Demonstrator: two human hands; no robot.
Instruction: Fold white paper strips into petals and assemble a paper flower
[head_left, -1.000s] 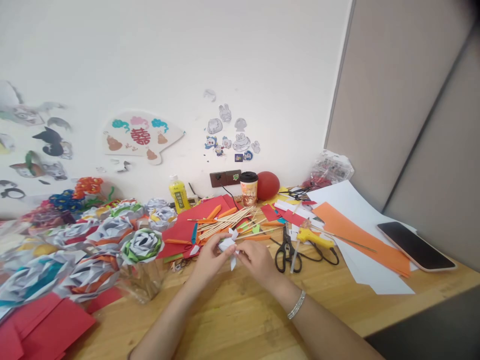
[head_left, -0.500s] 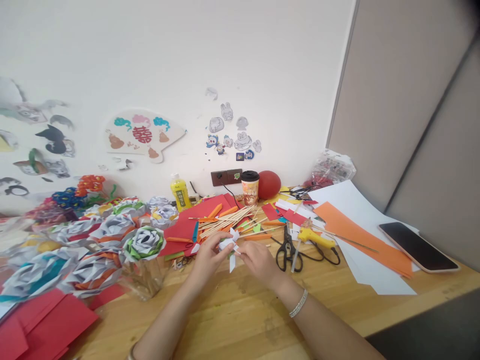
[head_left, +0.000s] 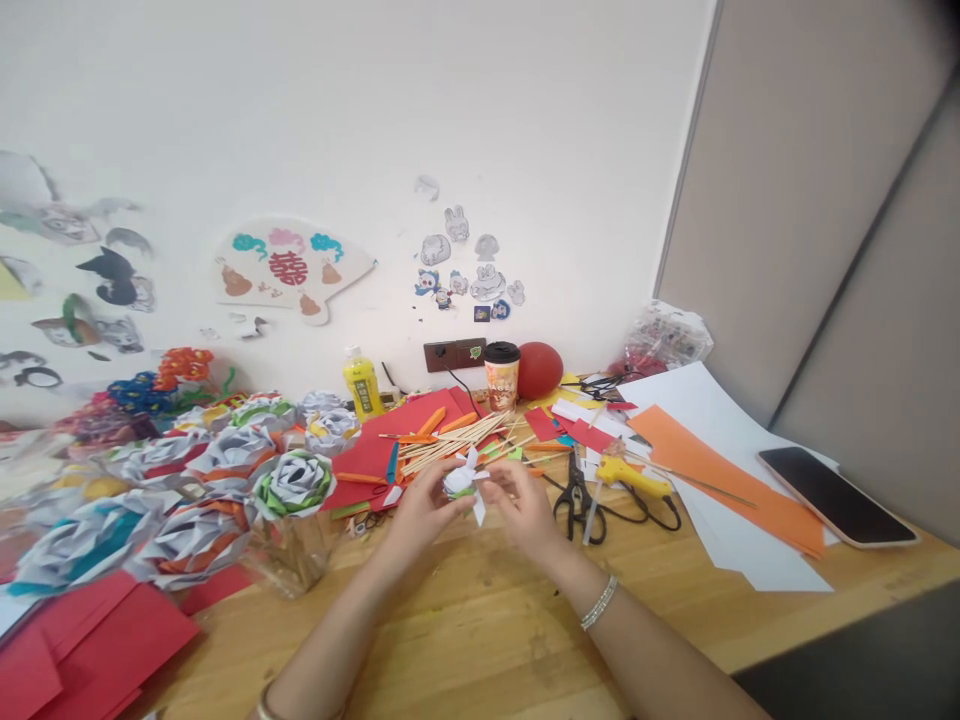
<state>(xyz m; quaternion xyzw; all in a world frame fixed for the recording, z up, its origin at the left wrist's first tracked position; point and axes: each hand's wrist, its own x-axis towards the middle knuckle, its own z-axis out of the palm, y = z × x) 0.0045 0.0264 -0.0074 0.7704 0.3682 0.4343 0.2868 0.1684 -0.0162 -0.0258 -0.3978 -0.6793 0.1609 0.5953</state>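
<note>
Left hand (head_left: 424, 508) holds a white paper piece (head_left: 457, 482), right hand (head_left: 527, 508) close beside it

Left thumb and fingers grip the paper piece, which shows a little green, above the wooden table (head_left: 465, 640), nearer than the sticks (head_left: 450, 445). Right fingers curve, slightly parted, near its strips; whether they touch cannot be told. Scissors (head_left: 575, 488) and a yellow glue gun (head_left: 634, 477) lie to the right, paper flowers (head_left: 294, 482) to the left.

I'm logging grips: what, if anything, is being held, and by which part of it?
A small folded white paper piece, held at its left side by the left hand; whether the right hand also grips it cannot be told.
</note>
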